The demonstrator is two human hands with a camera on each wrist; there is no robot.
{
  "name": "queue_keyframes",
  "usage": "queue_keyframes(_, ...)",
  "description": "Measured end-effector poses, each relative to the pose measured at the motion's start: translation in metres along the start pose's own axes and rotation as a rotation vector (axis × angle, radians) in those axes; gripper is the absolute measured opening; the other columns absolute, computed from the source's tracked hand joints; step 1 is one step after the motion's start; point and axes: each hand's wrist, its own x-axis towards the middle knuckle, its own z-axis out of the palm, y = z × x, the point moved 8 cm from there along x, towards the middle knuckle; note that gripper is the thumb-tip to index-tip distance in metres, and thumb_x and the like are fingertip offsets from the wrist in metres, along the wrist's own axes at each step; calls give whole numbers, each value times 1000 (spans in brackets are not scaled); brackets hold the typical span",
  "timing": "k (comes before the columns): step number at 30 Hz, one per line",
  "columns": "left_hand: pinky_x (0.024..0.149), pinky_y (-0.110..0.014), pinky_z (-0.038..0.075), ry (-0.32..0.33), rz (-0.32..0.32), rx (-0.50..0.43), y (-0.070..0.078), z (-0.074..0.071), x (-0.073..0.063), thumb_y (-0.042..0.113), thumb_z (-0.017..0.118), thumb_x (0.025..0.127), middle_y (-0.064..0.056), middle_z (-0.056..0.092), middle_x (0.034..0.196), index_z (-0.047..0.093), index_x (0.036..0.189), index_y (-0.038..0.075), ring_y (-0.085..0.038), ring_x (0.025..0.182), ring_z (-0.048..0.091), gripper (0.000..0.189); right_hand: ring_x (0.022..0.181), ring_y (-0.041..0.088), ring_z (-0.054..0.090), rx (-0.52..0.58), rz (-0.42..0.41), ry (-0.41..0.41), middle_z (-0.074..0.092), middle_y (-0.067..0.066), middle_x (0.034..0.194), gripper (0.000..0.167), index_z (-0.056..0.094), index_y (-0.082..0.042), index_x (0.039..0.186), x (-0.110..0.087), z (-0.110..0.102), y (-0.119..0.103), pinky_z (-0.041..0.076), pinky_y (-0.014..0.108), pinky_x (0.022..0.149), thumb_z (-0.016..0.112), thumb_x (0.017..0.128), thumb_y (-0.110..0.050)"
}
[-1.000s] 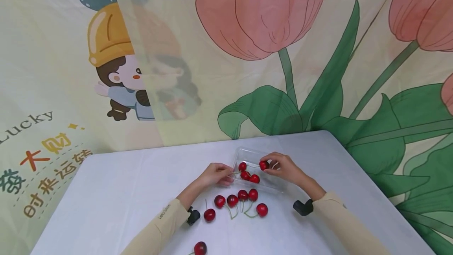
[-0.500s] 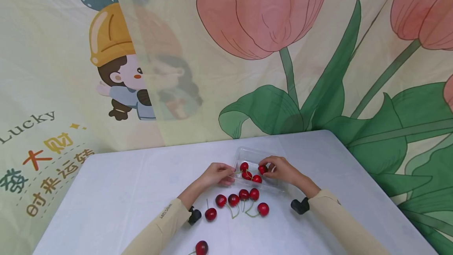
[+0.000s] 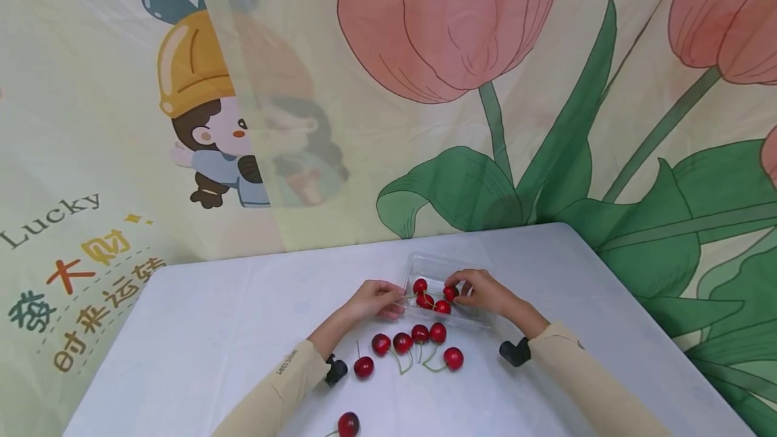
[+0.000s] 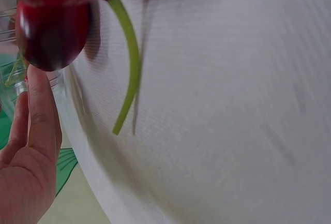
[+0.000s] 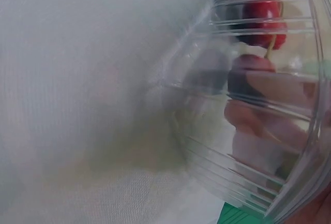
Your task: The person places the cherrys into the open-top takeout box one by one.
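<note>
A clear plastic box (image 3: 432,263) stands near the back of the table with several red cherries (image 3: 420,286) in it. My left hand (image 3: 375,299) holds the box by its left end, thumb and fingers at the rim; in the left wrist view its fingers (image 4: 40,107) extend along the box. Over the right part of the box, my right hand (image 3: 483,290) pinches a dark red cherry (image 3: 450,293) low inside. Through the ribbed wall, the right wrist view shows that cherry (image 5: 248,76) by the fingertips, below other cherries (image 5: 262,14).
In front of the box, several stemmed cherries (image 3: 403,342) lie on the white tabletop (image 3: 212,336). One cherry (image 3: 363,367) lies by the left wrist, another (image 3: 349,425) at the bottom of the head view. A printed cloth (image 3: 303,86) hangs behind the table.
My right hand has lowered the cherry a little, down and slightly left, into the box. The left hand stays at the box's left end.
</note>
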Motion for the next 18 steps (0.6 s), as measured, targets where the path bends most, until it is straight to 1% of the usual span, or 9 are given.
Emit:
queue_keyframes(3,75,-34,60,11,-23,-5,-6,-4,-6,14,55,101,-24,70,103,58,119,-13,-26,88,72,33,79,17,63,22,4,-17,68,12,102,27,67,2,110,4,5,-3,57,23,68,73,84,2)
queue_keyframes(6,75,-33,60,17,-34,0,-4,-6,-7,14,54,101,-23,69,105,59,118,-11,-26,89,72,31,80,18,63,39,15,16,68,13,105,26,67,1,111,5,-1,-4,57,25,70,71,85,1)
queue_keyframes(9,74,-32,60,13,-45,8,2,-3,-2,14,54,100,-22,70,104,60,118,-10,-25,88,72,30,80,20,64,35,7,87,66,17,106,25,67,1,110,0,-15,-5,58,26,70,71,85,1)
queue_keyframes(13,73,-31,60,-13,-63,16,4,2,4,14,55,100,-20,70,103,61,119,-8,-24,86,72,30,77,21,64,13,-31,221,67,19,104,24,68,3,107,-11,-31,-10,57,26,67,71,83,5)
queue_keyframes(16,72,-31,60,-16,-71,24,3,1,3,14,57,100,-20,71,102,62,118,-8,-23,83,72,29,75,18,63,14,-68,308,68,16,100,24,69,2,104,-18,-35,-21,56,23,66,73,81,7)
queue_keyframes(18,71,-31,61,0,-81,27,1,-3,-1,14,58,99,-20,71,100,62,117,-7,-22,80,72,28,74,15,63,27,-117,331,68,15,97,24,69,2,103,-19,-31,-34,56,22,65,74,80,7)
